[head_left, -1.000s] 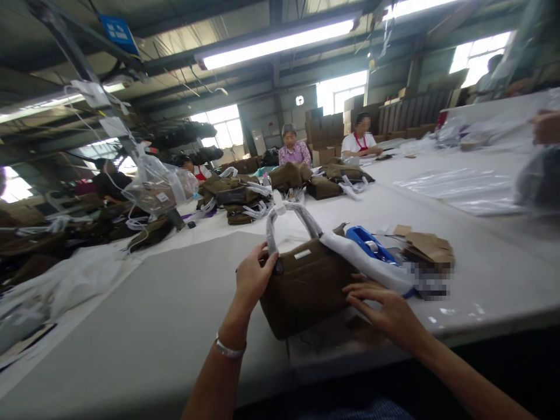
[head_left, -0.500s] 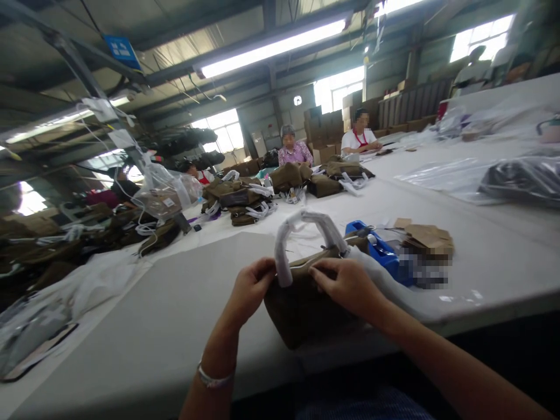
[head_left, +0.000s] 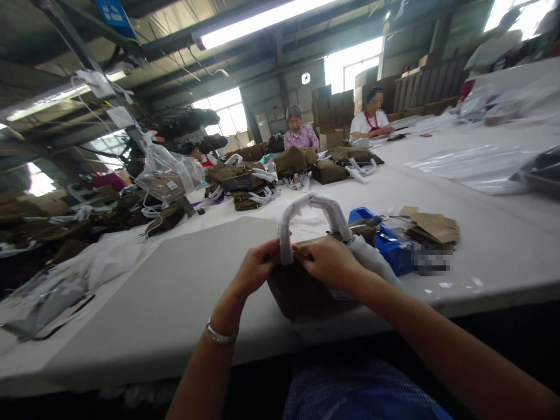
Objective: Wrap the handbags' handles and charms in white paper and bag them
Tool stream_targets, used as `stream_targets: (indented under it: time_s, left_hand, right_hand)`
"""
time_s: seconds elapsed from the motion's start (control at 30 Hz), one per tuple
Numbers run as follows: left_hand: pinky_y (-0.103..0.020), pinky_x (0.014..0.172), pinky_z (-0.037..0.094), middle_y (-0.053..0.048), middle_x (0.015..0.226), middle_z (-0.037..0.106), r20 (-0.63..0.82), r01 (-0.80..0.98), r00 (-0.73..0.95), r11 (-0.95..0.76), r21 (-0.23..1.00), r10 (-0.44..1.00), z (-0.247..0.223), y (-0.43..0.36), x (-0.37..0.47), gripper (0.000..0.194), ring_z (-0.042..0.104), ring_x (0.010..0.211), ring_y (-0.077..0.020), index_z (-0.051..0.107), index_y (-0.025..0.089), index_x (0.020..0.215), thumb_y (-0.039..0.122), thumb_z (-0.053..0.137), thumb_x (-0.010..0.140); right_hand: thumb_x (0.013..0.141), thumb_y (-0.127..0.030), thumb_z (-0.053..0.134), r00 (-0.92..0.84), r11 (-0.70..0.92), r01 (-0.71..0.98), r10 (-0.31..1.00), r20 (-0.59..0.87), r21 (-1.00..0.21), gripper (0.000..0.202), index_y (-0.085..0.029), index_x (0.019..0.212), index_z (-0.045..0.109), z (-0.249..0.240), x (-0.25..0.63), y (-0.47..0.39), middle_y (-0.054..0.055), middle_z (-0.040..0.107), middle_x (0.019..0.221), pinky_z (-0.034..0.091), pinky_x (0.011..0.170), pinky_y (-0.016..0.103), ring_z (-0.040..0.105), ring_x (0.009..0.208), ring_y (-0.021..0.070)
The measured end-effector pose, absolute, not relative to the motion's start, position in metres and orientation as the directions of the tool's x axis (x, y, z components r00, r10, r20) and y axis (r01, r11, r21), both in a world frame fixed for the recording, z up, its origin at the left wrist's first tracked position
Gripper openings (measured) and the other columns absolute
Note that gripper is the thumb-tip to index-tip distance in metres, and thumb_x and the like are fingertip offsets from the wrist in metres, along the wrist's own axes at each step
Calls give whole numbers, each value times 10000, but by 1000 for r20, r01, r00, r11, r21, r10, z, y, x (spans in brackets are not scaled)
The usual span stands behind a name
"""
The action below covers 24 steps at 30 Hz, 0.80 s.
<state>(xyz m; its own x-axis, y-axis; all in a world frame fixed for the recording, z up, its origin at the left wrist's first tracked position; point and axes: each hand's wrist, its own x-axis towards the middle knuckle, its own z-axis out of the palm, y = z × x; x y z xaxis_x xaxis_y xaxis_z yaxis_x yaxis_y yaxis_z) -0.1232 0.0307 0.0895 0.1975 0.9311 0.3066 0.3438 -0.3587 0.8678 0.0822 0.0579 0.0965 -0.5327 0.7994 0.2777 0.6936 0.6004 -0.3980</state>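
Note:
An olive-brown handbag stands at the front edge of the white table, its arched handle wrapped in white material. My left hand pinches the bag's top edge at the left, beside the lower end of the handle. Close to it, my right hand grips the same top edge with bent fingers, just right of that handle end. The fingertips of both hands are partly hidden by the handle and the bag. White wrapping lies against the bag's right side.
A blue tape dispenser and brown paper pieces lie to the right. Several olive bags are piled farther back. Two people sit across the table. Clear plastic lies at the right, more plastic at the left.
My right hand has moved left along the bag's top edge, closer to my left hand. The camera view has shifted slightly.

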Motion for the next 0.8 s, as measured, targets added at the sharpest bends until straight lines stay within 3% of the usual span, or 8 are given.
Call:
stream_targets:
  time_s: [0.13, 0.23, 0.33, 0.4, 0.5, 0.63, 0.8]
  left_hand:
    - [-395, 910, 597, -60, 958, 804, 277, 189, -21, -269, 944, 961, 88, 33, -120, 281, 748, 943, -277, 820, 196, 992, 329, 832, 744]
    - [-317, 781, 608, -63, 937, 794, 307, 133, -178, -286, 949, 935, 84, 31, -120, 267, 750, 856, -220, 800, 178, 971, 390, 783, 810]
    - [-262, 731, 589, -65, 941, 786, 345, 53, -382, -352, 935, 858, 77, 19, -114, 293, 747, 859, -185, 769, 181, 1011, 430, 745, 859]
    - [-233, 711, 570, -56, 927, 781, 399, 59, -521, -435, 899, 754, 69, 7, -105, 260, 735, 846, -161, 768, 193, 1000, 420, 736, 878]
    - [-230, 743, 560, -38, 959, 772, 553, 217, -535, -528, 821, 639, 54, -13, -88, 158, 710, 870, -147, 781, 226, 988, 346, 701, 924]
    - [-257, 856, 555, -25, 1031, 749, 672, 464, -237, -526, 712, 701, 41, -21, -71, 160, 695, 965, -159, 791, 271, 1035, 222, 665, 948]
    - [-267, 914, 541, -21, 1027, 754, 700, 624, -144, -484, 613, 700, 41, -8, -68, 209, 699, 969, -159, 774, 265, 1108, 193, 651, 954]
  right_hand:
    - [930, -327, 592, -563, 618, 651, 783, 265, -442, 267, -275, 1080, 807, 99, 81, 66, 80, 795, 995, 528, 791, 328, 741, 935, 279]
    - [910, -315, 620, -570, 611, 491, 765, 302, -621, 319, -247, 1187, 765, 96, 91, 71, 57, 794, 903, 541, 756, 302, 737, 824, 229]
    - [895, -293, 628, -634, 488, 269, 739, 229, -830, 509, -227, 1399, 613, 92, 106, 74, 9, 769, 841, 554, 652, 250, 709, 702, 166]
    - [896, -307, 629, -665, 433, 167, 713, 223, -886, 541, -218, 1427, 575, 90, 111, 75, 4, 762, 872, 567, 652, 241, 713, 738, 158]
    - [897, -328, 641, -624, 461, 124, 725, 292, -879, 472, -205, 1353, 629, 87, 110, 78, 8, 768, 890, 592, 759, 269, 728, 802, 164]
    - [896, -281, 655, -551, 542, 74, 722, 419, -837, 408, -240, 1303, 653, 80, 105, 84, -4, 779, 920, 608, 824, 280, 745, 832, 160]
    - [922, -219, 673, -418, 830, 112, 537, 732, -546, 239, -261, 1149, 735, 56, 111, 79, 39, 745, 1147, 578, 991, 312, 719, 1054, 184]
